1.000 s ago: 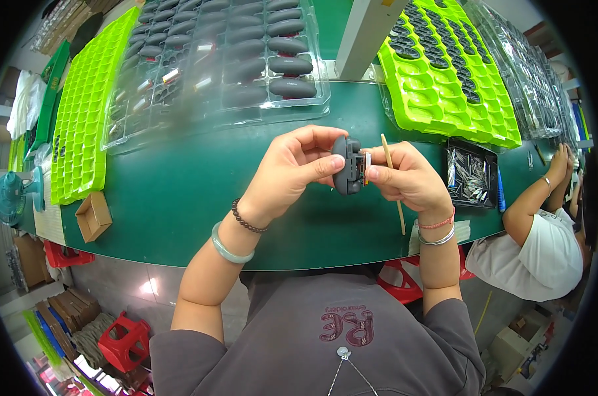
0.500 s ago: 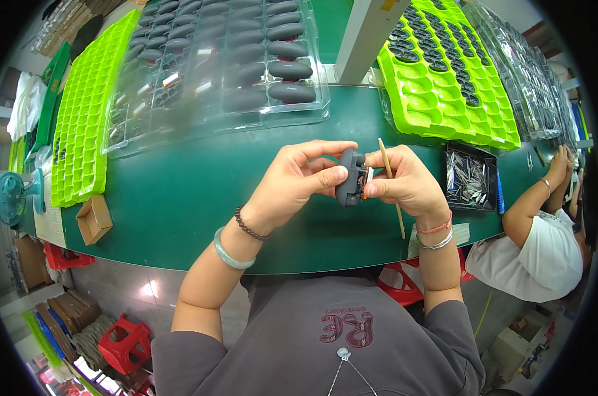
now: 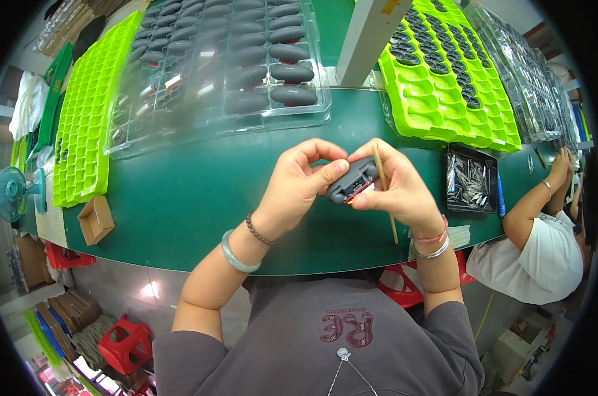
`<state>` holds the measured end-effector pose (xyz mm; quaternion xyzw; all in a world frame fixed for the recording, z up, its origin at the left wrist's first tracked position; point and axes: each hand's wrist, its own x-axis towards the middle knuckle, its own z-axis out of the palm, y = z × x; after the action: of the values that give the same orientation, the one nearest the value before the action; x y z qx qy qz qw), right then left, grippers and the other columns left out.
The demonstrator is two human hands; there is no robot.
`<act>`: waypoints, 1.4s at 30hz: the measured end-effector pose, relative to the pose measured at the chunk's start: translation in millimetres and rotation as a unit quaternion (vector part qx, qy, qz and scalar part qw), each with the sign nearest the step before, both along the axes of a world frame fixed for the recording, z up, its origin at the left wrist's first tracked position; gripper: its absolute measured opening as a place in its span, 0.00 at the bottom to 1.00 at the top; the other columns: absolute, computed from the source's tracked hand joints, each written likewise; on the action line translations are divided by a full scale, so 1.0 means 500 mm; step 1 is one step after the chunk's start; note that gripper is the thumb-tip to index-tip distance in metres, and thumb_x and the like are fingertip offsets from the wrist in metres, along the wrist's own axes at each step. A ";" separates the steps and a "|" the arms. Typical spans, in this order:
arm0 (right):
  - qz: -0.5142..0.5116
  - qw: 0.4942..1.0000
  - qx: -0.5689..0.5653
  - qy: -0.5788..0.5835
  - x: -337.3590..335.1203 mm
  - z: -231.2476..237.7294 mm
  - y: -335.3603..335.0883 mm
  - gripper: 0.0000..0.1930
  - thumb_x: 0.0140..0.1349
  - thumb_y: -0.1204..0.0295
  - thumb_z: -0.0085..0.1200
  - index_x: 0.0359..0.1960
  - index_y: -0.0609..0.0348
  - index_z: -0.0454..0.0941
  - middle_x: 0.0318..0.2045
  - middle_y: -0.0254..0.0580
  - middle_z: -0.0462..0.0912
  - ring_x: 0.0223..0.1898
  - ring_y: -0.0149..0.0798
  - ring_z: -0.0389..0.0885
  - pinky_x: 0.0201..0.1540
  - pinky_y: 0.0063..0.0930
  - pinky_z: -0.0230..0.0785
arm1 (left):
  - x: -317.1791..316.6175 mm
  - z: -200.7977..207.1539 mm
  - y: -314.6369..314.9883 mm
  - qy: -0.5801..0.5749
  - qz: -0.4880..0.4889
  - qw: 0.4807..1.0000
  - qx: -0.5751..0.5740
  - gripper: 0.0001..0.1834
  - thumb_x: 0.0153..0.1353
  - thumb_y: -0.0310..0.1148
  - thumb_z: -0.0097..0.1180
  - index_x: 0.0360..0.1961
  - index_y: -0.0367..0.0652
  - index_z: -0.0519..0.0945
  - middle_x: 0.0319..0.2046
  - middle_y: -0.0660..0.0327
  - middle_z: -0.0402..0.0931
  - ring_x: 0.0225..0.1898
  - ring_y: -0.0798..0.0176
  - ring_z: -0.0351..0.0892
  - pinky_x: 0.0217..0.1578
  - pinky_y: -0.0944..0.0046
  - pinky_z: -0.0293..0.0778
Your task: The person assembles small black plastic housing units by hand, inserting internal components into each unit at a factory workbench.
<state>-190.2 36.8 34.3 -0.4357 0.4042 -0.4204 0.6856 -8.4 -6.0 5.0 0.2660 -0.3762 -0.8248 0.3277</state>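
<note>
Both the left hand (image 3: 299,181) and right hand (image 3: 395,188) pinch the grey casing (image 3: 352,180) mid-frame, and the thin stick (image 3: 385,195) tucked in the right could slip.

The person wears a dark grey shirt (image 3: 325,343) with short sleeves. The left wrist has a pale green bangle (image 3: 236,254) and a dark bead bracelet (image 3: 258,231). The right wrist has a silver bangle (image 3: 431,251) and a pink band (image 3: 432,236).

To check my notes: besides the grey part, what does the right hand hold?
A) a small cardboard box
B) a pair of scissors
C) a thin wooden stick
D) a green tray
C: the right hand holds a thin wooden stick alongside the grey part.
</note>
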 end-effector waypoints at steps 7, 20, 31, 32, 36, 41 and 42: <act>-0.099 0.994 -0.034 0.032 0.010 -0.005 0.007 0.26 0.47 0.78 0.65 0.43 0.63 0.60 0.38 0.42 0.73 0.38 0.29 0.78 0.37 0.19 0.74 | -0.018 0.016 0.033 -0.053 0.079 0.959 -0.266 0.32 0.45 0.25 0.68 0.52 0.33 0.68 0.43 0.58 0.73 0.43 0.65 0.76 0.47 0.65 0.76; -0.067 0.990 -0.114 0.058 0.003 -0.009 0.005 0.22 0.52 0.79 0.60 0.45 0.64 0.62 0.38 0.39 0.71 0.44 0.31 0.75 0.43 0.23 0.73 | -0.013 0.018 0.030 -0.040 0.092 0.971 -0.218 0.28 0.49 0.18 0.61 0.53 0.30 0.67 0.44 0.54 0.72 0.44 0.63 0.74 0.44 0.67 0.74; -0.062 0.980 -0.157 0.110 -0.033 -0.007 0.006 0.27 0.53 0.64 0.62 0.46 0.69 0.65 0.28 0.39 0.75 0.31 0.26 0.74 0.33 0.21 0.67 | -0.006 -0.013 0.009 -0.095 0.074 0.961 -0.249 0.27 0.53 0.29 0.62 0.51 0.25 0.68 0.40 0.52 0.75 0.42 0.61 0.77 0.46 0.64 0.73; -0.045 0.969 -0.171 0.172 -0.046 0.012 0.015 0.29 0.53 0.63 0.62 0.50 0.70 0.64 0.28 0.38 0.75 0.30 0.25 0.73 0.32 0.20 0.67 | -0.008 -0.013 0.006 -0.091 0.068 0.960 -0.256 0.27 0.53 0.29 0.62 0.51 0.25 0.68 0.40 0.52 0.75 0.42 0.61 0.77 0.46 0.64 0.73; -0.161 0.879 -0.292 0.342 -0.161 0.108 0.116 0.14 0.54 0.70 0.59 0.42 0.62 0.77 0.26 0.37 0.78 0.27 0.28 0.75 0.30 0.21 0.67 | 0.001 -0.012 0.005 -0.085 0.109 0.967 -0.215 0.25 0.54 0.29 0.61 0.50 0.27 0.69 0.39 0.50 0.76 0.39 0.58 0.79 0.45 0.60 0.76; -0.280 0.678 -0.184 0.655 -0.387 -0.001 0.159 0.08 0.48 0.76 0.58 0.32 0.63 0.79 0.29 0.46 0.78 0.33 0.46 0.77 0.38 0.34 0.69 | -0.020 0.000 0.021 -0.060 0.041 0.979 -0.190 0.24 0.56 0.32 0.58 0.50 0.28 0.70 0.38 0.52 0.77 0.36 0.60 0.80 0.41 0.63 0.77; -0.275 0.677 -0.190 0.656 -0.405 -0.027 0.170 0.08 0.48 0.76 0.58 0.32 0.63 0.79 0.29 0.46 0.78 0.33 0.46 0.77 0.38 0.34 0.69 | -0.024 0.003 0.023 -0.065 0.020 0.981 -0.181 0.23 0.56 0.31 0.59 0.50 0.28 0.70 0.37 0.52 0.77 0.36 0.60 0.80 0.40 0.64 0.77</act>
<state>-392.8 121.8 20.8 -0.5895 0.7635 -0.2637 0.0004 -20.5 5.3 6.4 0.2626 -0.5345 -0.7174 0.3615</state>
